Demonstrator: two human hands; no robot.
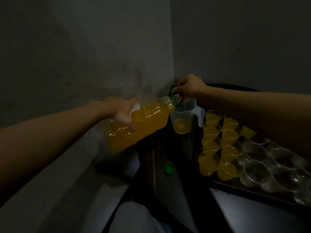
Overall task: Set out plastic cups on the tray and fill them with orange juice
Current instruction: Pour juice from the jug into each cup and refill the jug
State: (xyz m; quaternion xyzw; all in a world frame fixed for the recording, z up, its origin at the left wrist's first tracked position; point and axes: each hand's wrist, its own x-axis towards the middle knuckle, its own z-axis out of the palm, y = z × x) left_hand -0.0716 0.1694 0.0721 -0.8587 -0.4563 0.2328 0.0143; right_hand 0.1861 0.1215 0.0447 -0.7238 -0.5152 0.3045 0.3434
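In the dim corner of a grey wall, the person's left hand (122,113) is supporting a large plastic bottle of orange juice (139,123) from its lower side; the fingers (130,125) are spreading fairly wide and curling around the bottle's body, with the thumb lying along its upper edge. The bottle is tilting nearly on its side, with its base low at the left and its neck raised toward the right. Below it, a green cap (169,168) is lying on the dark table surface (161,158), apart from the bottle.

The bottle's mouth is hanging over a clear measuring jug (185,118), and a thin stream is running down into it; a shallow pool of juice is sitting in the jug's bottom. The right hand (190,86) is gripping the green carry handle (175,92) at the bottle's neck, fingers closing narrowly around it.

Right of the jug, a dark tray (235,189) is holding plastic cups packed close together. The filled cups (212,143) are standing in two rows on the tray's left side; the empty cups (269,167) are filling the rest, partly hidden under the right forearm.
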